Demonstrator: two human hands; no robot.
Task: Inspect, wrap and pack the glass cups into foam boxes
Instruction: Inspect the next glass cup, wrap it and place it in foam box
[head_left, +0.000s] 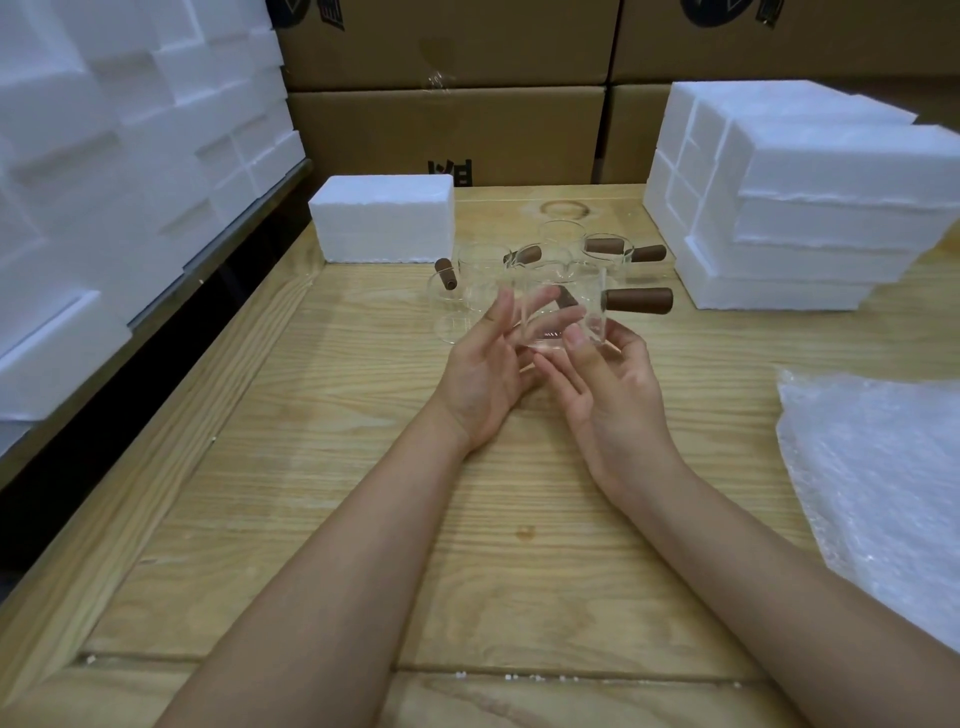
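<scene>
A clear glass cup (563, 306) with a brown wooden handle pointing right is held above the wooden table (322, 467) between both hands. My left hand (483, 374) touches the cup's left side with straight, spread fingers. My right hand (608, 384) grips its base, thumb on the near wall and fingers curled underneath. Behind it several more glass cups (483, 270) with brown handles stand in a cluster on the table. A closed white foam box (384, 218) sits behind them at the left.
A stack of white foam boxes (810, 208) stands at the back right. More foam pieces (119, 156) pile up along the left. A sheet of bubble wrap (883, 493) lies at the right edge. Cardboard cartons (447, 104) wall off the back.
</scene>
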